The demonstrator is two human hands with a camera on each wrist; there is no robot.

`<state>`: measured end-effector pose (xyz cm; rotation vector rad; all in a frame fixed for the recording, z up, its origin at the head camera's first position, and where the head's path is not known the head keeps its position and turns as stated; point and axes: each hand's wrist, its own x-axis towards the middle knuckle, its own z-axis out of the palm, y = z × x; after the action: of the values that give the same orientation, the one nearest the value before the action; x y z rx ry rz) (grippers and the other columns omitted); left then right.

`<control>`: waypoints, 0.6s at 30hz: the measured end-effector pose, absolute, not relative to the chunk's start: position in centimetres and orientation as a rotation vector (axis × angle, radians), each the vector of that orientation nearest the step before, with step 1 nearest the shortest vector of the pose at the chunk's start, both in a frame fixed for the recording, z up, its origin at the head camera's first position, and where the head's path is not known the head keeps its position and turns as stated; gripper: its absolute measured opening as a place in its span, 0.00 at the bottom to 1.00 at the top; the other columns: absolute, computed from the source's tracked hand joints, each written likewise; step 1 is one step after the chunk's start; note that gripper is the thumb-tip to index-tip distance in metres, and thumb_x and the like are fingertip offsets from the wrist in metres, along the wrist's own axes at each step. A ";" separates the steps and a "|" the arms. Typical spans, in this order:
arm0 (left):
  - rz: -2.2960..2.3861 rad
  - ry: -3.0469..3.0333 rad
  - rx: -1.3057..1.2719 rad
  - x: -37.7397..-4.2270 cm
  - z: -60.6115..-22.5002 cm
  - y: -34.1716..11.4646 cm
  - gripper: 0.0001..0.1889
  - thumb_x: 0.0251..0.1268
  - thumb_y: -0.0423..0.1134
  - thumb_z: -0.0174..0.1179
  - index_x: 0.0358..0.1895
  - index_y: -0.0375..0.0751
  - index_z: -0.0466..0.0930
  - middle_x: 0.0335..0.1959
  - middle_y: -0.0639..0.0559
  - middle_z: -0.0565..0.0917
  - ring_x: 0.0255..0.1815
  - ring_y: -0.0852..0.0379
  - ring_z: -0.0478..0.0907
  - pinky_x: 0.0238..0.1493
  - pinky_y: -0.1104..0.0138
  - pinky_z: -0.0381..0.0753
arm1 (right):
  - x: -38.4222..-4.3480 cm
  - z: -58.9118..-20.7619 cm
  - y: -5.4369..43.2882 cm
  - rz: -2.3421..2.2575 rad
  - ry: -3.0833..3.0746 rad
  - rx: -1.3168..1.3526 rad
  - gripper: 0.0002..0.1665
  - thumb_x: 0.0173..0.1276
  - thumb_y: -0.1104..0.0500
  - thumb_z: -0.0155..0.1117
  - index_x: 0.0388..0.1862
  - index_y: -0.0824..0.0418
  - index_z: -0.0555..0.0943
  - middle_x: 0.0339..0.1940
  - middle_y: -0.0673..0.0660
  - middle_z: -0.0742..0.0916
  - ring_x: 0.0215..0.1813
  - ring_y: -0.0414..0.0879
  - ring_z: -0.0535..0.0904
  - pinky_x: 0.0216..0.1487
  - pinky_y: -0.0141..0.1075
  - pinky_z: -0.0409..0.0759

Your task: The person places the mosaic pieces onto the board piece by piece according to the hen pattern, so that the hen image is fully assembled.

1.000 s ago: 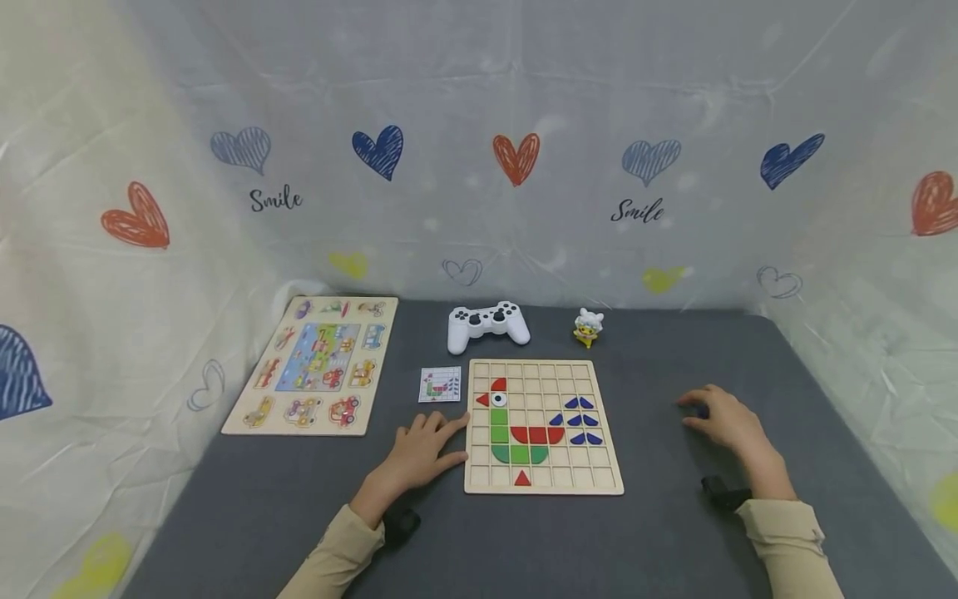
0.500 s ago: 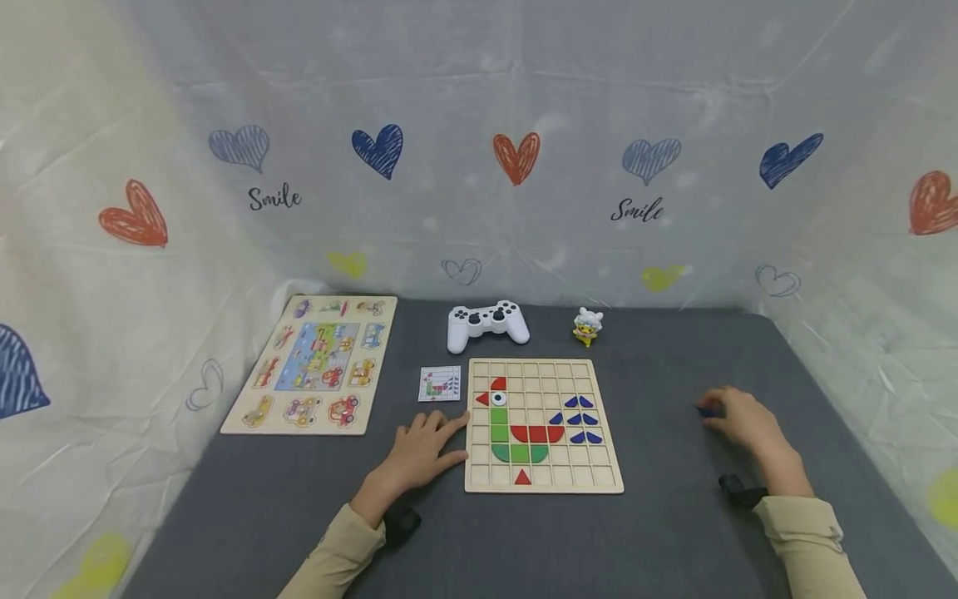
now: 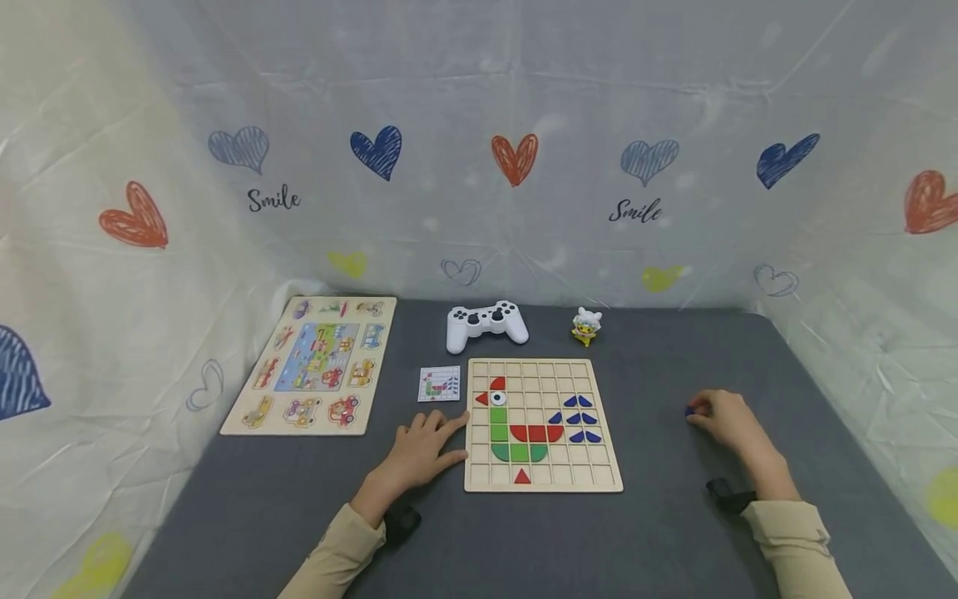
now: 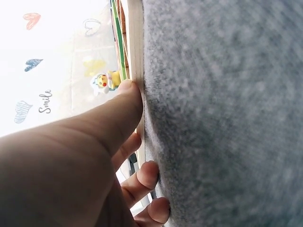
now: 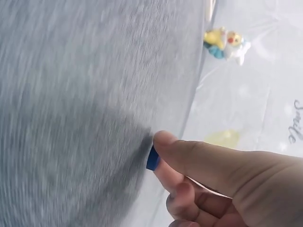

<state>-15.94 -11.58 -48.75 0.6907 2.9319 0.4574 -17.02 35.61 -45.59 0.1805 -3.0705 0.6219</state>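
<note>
A small blue puzzle piece [image 5: 152, 159] is pinched between the thumb and forefinger of my right hand [image 3: 728, 420], just above the table to the right of the grid board. My left hand [image 3: 414, 453] rests on the table with fingers spread, its thumb and forefinger touching the left edge of the wooden grid board [image 3: 572, 476]. On that board, red, green and blue pieces and an eye tile form a bird, with a red triangle [image 3: 521, 477] in the bottom row. In the left wrist view, the thumb lies against the board's side [image 4: 136, 42].
Left of the board lies a small pattern card [image 3: 439, 384] showing the bird. A wooden vehicle puzzle [image 3: 377, 366] is at the far left. Behind the board stand a white game controller [image 3: 488, 324] and a small yellow and white figurine [image 3: 586, 326]. A printed cloth hangs behind the table.
My right hand first shifted right, then came back left and now shows the blue piece at its fingertips. My left hand and the board stay where they were.
</note>
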 end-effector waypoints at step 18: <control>0.487 2.935 0.702 -15.9 -48.8 -11.6 0.32 0.62 0.57 0.55 0.68 0.53 0.64 0.44 0.48 0.70 0.40 0.51 0.63 0.36 0.54 0.61 | -16.5 -44.8 29.5 0.624 -3.026 0.266 0.09 0.59 0.61 0.67 0.38 0.62 0.82 0.29 0.53 0.84 0.28 0.42 0.76 0.28 0.40 0.72</control>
<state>-15.88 -11.64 -48.77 0.7015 2.9351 0.4868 -16.49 29.54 -44.76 0.2664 -3.0256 0.6236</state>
